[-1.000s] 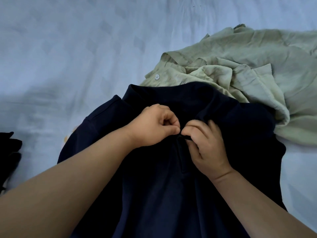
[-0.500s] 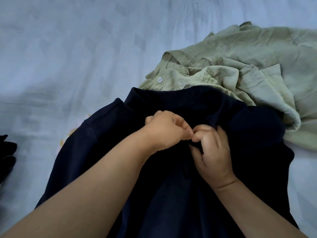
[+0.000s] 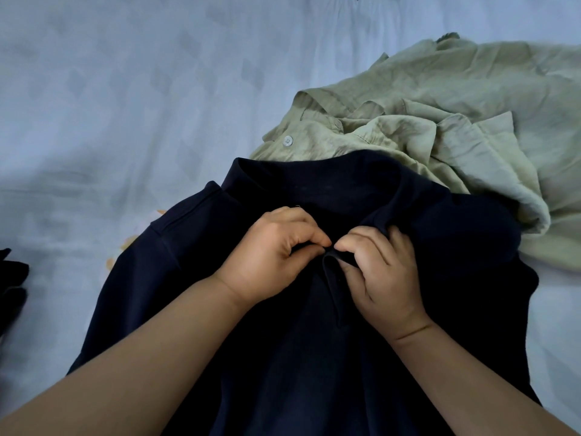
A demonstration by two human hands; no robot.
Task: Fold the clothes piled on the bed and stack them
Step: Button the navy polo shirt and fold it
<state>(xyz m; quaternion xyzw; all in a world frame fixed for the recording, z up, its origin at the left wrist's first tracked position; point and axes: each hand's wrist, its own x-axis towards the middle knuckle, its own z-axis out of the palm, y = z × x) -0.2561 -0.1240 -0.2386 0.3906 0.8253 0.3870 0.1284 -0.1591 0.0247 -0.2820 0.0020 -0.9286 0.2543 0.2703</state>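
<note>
Head view, looking down on a bed sheet (image 3: 132,99): pale blue-grey, faintly patterned with darker diamond shapes, softly creased, filling the whole background; nothing of the room beyond it visible. Small orange print marks showing on the sheet at 9 o'clock from the hands, just beside the dark fabric.

Spread across the middle and bottom, a navy polo shirt (image 3: 283,357): front up, long axis running 6 to 12 o'clock, collar (image 3: 314,177) pointing to 12 and standing open in a shallow curve, one shoulder seam ridged toward 10 o'clock. Matte, fine knit, smooth over the chest.

At the top of the placket (image 3: 333,287), both hands meeting. Left hand (image 3: 276,256) curled, thumb and forefinger pinching the fabric edge. Right hand (image 3: 383,278) likewise curled, fingertips gripping the opposite placket edge, thumb tucked beneath the flap. Knuckles almost touching.

At 1 to 3 o'clock, a sage-green button shirt (image 3: 440,121): crumpled, crinkled woven cloth, pale round button (image 3: 288,140) near its collar, lower edge tucked under the navy collar.

At 9 o'clock on the frame edge, a black garment (image 3: 12,284), only partly visible.
</note>
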